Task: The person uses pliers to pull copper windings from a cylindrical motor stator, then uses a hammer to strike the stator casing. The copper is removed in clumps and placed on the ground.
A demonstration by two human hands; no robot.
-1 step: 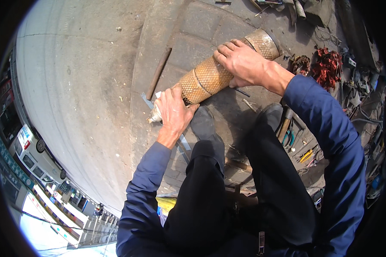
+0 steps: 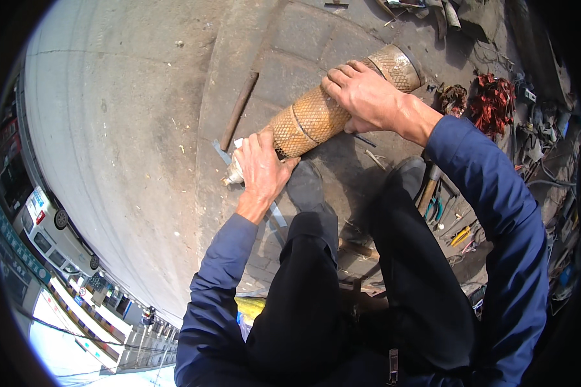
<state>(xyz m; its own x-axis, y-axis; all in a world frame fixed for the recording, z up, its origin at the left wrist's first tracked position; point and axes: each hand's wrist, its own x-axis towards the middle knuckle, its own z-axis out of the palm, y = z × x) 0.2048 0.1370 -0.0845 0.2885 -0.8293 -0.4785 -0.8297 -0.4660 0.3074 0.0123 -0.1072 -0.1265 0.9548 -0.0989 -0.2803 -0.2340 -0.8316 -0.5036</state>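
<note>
A long cylindrical filter cartridge [image 2: 310,117], yellow-brown and wrapped in diamond metal mesh, slants over the paving in front of my shoes. Its far right end has a pale band and a dark rim. My right hand [image 2: 363,93] grips it from above past the middle, thumb on the near side. My left hand [image 2: 263,168] is closed round the lower left end, where a dirty whitish tip [image 2: 234,174] sticks out under the fingers. Both palms hide part of the mesh. Just left of the cartridge lies a rusty metal rod [image 2: 240,111].
A flat metal strip [image 2: 277,214] lies by my left shoe. Beside my right shoe are a hammer [image 2: 429,187], teal-handled pliers [image 2: 436,208] and yellow-handled pliers [image 2: 460,236]. Reddish scrap [image 2: 492,103] and tangled wires crowd the right. A white van [image 2: 55,235] stands far left.
</note>
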